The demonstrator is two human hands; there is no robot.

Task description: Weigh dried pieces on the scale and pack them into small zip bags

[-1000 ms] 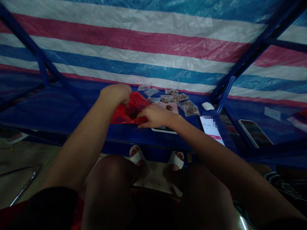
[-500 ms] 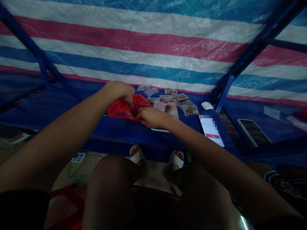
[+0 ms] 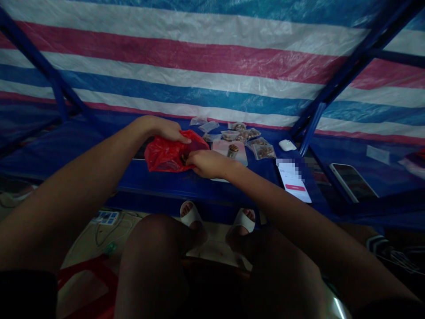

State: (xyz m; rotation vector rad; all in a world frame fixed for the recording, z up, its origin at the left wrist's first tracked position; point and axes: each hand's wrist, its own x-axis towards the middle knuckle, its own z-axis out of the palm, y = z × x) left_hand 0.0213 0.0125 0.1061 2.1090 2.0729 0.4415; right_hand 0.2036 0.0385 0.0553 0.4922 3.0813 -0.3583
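A crumpled red plastic bag (image 3: 166, 155) lies on the blue shelf (image 3: 99, 150) in front of me. My left hand (image 3: 168, 130) rests on the bag's top edge with its fingers pinched on the plastic. My right hand (image 3: 206, 163) is closed at the bag's mouth, fingertips around small brown pieces. Just right of it a small cup of brown pieces (image 3: 233, 149) stands on a flat pinkish scale (image 3: 242, 157).
Several small clear bags (image 3: 260, 149), some filled with brown pieces, lie behind the scale. A white earbud case (image 3: 287, 145), a lit phone (image 3: 294, 180) and a dark phone (image 3: 353, 181) lie to the right. A blue upright post (image 3: 310, 126) rises there. My knees and sandalled feet show below.
My left hand lowered from gripping the bag's raised edge onto its top. The bag sank and spread leftward. My right hand shifted slightly left at the bag's mouth.
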